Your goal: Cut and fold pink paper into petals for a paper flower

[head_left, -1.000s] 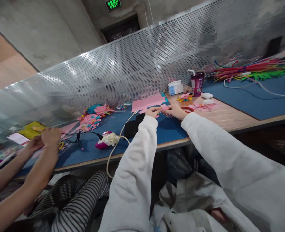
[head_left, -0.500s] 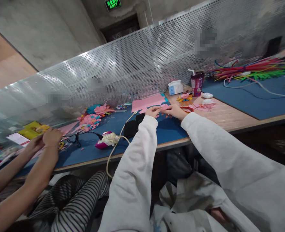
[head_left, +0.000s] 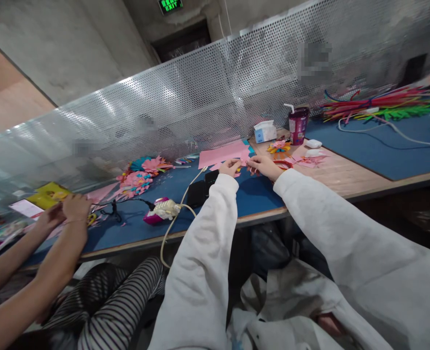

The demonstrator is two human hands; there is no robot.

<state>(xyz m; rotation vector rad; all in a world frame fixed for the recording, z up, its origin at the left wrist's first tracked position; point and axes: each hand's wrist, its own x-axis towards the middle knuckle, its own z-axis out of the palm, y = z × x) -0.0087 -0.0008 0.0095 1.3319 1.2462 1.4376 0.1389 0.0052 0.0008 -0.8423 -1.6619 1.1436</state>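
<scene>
- Pink paper (head_left: 244, 162), small and partly hidden, sits between the hands above the blue mat (head_left: 257, 195); left hand (head_left: 230, 167) and right hand (head_left: 266, 167) both pinch narrow, seemingly on it.
- This piece looks unfinished, I judge; its shape is too small to make out.
- Just beyond lies a flat pink sheet (head_left: 218, 154), seemingly unused stock.
- Orange-and-pink paper flower (head_left: 279, 147) to the right and paper flower cluster (head_left: 136, 183) to the left look finished.
- Purple cup (head_left: 298, 128) and tissue pack (head_left: 265, 133): print illegible.
- Farthest, a green sign (head_left: 170, 5) reads "EXIT"; the characters above are cropped.
</scene>
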